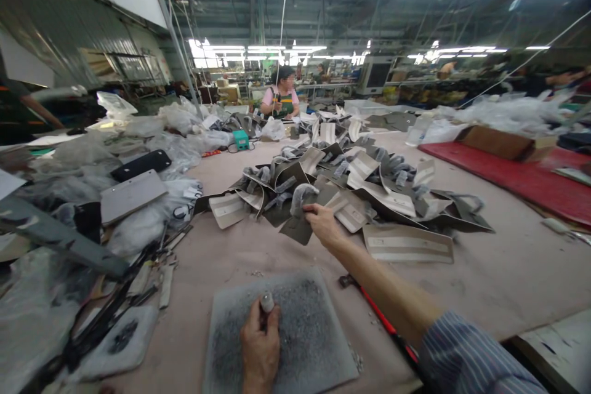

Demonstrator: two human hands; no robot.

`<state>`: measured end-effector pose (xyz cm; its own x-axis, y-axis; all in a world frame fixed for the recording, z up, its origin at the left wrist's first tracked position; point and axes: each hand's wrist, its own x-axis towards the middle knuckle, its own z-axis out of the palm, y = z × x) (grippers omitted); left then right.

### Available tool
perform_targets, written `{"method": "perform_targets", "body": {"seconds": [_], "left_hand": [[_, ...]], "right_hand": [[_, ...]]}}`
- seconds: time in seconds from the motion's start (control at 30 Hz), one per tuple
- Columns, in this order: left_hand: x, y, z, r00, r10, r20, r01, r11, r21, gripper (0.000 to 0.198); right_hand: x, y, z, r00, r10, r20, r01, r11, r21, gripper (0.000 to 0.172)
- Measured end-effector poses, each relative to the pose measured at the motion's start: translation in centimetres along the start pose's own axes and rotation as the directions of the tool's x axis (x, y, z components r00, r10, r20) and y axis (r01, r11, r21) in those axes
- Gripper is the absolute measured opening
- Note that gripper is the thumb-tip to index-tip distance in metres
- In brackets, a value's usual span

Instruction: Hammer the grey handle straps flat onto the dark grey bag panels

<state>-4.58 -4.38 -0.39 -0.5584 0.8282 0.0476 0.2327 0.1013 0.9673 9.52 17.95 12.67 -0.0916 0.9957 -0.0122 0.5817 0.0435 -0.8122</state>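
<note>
My left hand is closed around a short metal cylinder, its pale round end pointing up. It rests over a worn, pitted square board on the table. Stretched forward, my right hand pinches the near side of a dark grey panel with a curved, plastic-wrapped handle. That panel lies at the front of a heap of similar panels, some showing pale backs with light strips. Beneath my right forearm lies a hammer with a red handle, partly hidden.
Plastic bags and a white panel crowd the left side, near a grey metal post. A small green box stands farther back. A red board carries a cardboard box at right. Another person sits across the table.
</note>
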Motion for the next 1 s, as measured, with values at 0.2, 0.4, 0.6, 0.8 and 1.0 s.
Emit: {"method": "perform_targets", "body": {"seconds": [0.2, 0.4, 0.6, 0.8, 1.0], "left_hand": [[-0.2, 1.1, -0.7, 0.996, -0.075, -0.047, 0.07, 0.993, -0.096, 0.036], [-0.2, 2.3, -0.6, 0.99, -0.121, -0.069, 0.103, 0.969, -0.226, 0.04], [2.7, 5.4, 4.4, 0.987, -0.043, 0.155, 0.106, 0.898, -0.427, 0.042], [4.2, 4.9, 9.1, 0.927, 0.005, 0.374, 0.164, 0.893, -0.419, 0.04], [3.8, 3.6, 9.1, 0.911, -0.002, 0.412, 0.158, 0.925, -0.345, 0.042]], "right_hand": [[-13.3, 4.8, -2.6, 0.917, -0.003, 0.398, -0.183, 0.885, 0.428, 0.04], [-22.1, 11.6, -2.0, 0.939, 0.084, 0.335, -0.082, 0.996, -0.019, 0.039], [-22.8, 12.3, -1.2, 0.946, 0.071, 0.315, -0.045, 0.995, -0.089, 0.046], [-22.5, 13.3, -1.3, 0.943, 0.022, 0.332, -0.051, 0.996, 0.08, 0.045], [-22.8, 14.6, -2.5, 0.97, 0.053, 0.235, -0.065, 0.997, 0.046, 0.045]]}}
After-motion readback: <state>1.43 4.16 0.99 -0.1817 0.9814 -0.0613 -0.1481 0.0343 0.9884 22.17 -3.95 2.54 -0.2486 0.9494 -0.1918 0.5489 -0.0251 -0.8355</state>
